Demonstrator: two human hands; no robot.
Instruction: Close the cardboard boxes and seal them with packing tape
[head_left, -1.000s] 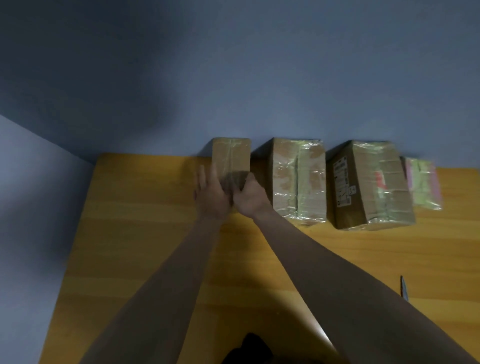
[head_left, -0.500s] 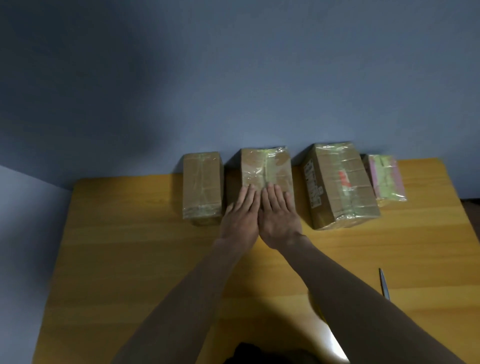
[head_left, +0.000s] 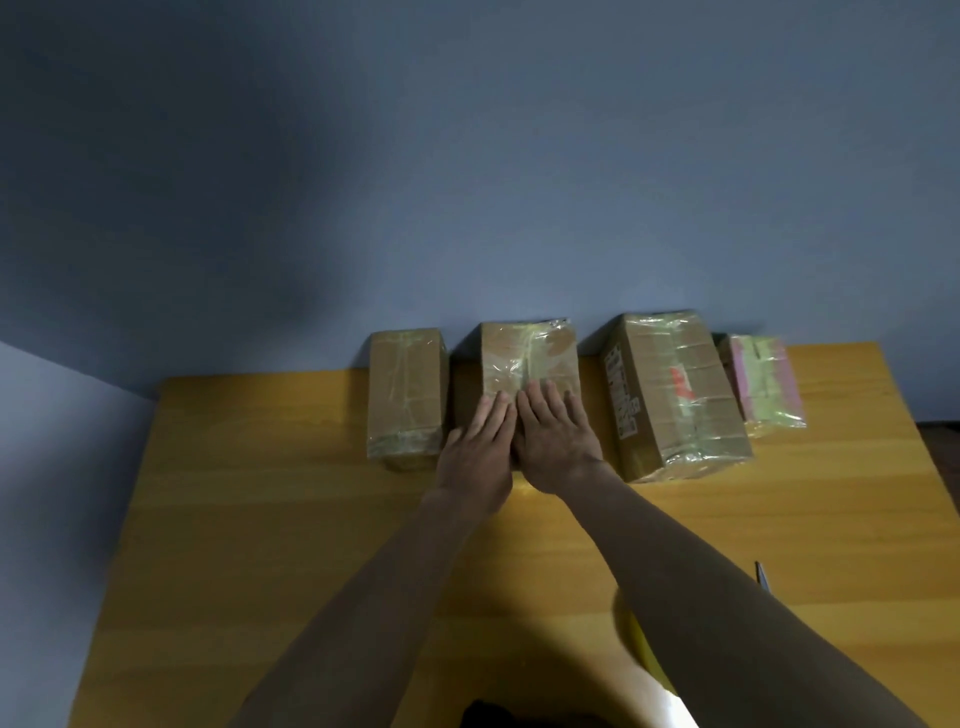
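Both hands shifted from leftmost box (head_left: 407, 392) onto middle box (head_left: 527, 358); left hand (head_left: 477, 457), right hand (head_left: 556, 447) flat, side by side.

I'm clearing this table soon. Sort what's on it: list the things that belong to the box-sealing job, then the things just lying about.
Job:
- small box, taped
- middle box, taped, both hands flat on it: left hand, right hand
- large box, taped

Lying about:
- pink packet, wrapped in plastic
- metal blade tip by the right arm, maybe scissors; cannot tell
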